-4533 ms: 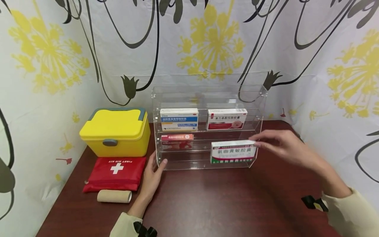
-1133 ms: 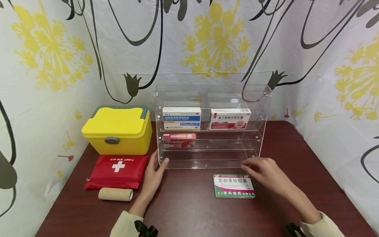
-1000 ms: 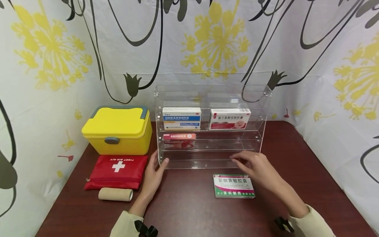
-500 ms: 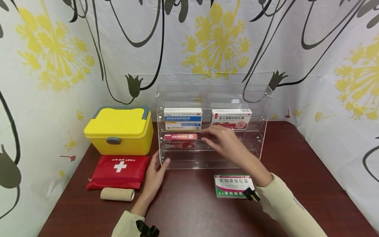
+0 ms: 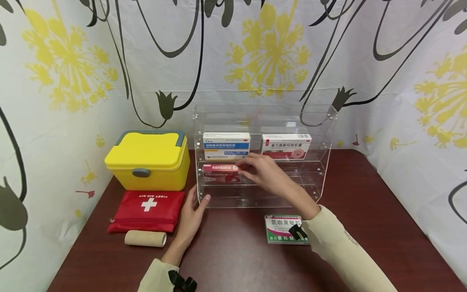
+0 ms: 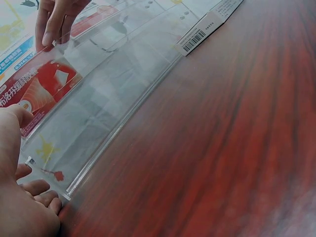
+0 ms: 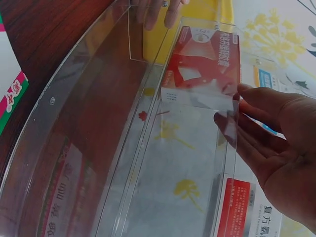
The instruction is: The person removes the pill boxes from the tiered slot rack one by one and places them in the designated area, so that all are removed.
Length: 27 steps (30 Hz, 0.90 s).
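Note:
A clear acrylic tiered rack [image 5: 259, 202] stands at the back of the table. My left hand [image 5: 191, 215] grips its lower left corner, thumb in front and fingers round the outer side. My right hand [image 5: 264, 174] pinches the right end of a red medicine box [image 5: 220, 173] on the rack's middle tier; in the right wrist view, the thumb lies at the corner of this red box [image 7: 205, 64]. On the tier above stand a blue-and-white medicine box [image 5: 226, 146] and a red-and-white one [image 5: 286, 147]. A green-and-white medicine box [image 5: 279, 229] lies flat on the table, partly hidden by the right sleeve.
Left of the rack stands a yellow lidded case [image 5: 146, 162] with a grey latch. In front of it lie a red first aid pouch [image 5: 147, 213] and a cardboard tube [image 5: 145, 238]. A patterned cloth [image 5: 226, 61] hangs behind and at both sides.
The green-and-white box went from the rack's lower tier to the table. My right hand then moved left and up to the red box and took its right end. My left hand stayed put.

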Motion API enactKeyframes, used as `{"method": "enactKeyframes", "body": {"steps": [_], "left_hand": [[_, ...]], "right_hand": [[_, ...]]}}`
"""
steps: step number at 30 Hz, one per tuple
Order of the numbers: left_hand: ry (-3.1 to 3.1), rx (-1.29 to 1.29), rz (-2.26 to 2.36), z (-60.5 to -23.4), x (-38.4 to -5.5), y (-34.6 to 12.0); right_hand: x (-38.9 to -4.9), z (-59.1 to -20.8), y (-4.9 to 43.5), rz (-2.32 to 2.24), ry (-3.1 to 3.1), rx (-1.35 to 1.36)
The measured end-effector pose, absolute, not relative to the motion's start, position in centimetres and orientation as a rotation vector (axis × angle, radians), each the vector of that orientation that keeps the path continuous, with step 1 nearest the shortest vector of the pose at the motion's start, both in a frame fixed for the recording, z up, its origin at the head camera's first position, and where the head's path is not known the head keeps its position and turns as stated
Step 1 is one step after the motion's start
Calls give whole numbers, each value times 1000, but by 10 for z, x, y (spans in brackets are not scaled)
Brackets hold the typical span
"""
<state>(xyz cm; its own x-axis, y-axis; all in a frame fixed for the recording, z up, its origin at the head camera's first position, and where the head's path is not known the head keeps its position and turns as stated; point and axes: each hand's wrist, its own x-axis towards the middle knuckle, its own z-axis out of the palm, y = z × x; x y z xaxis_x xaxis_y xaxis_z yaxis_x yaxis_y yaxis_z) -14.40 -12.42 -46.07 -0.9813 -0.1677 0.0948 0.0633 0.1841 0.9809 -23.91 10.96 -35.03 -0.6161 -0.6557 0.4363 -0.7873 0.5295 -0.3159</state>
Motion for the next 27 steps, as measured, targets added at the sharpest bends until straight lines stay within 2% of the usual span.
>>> {"method": "enactKeyframes", "body": {"steps": [27], "left_hand": [[-2274,94,-1880,-461,-144,-124]], "right_hand": [[-247,-354,113,1106,-2517,1114]]}}
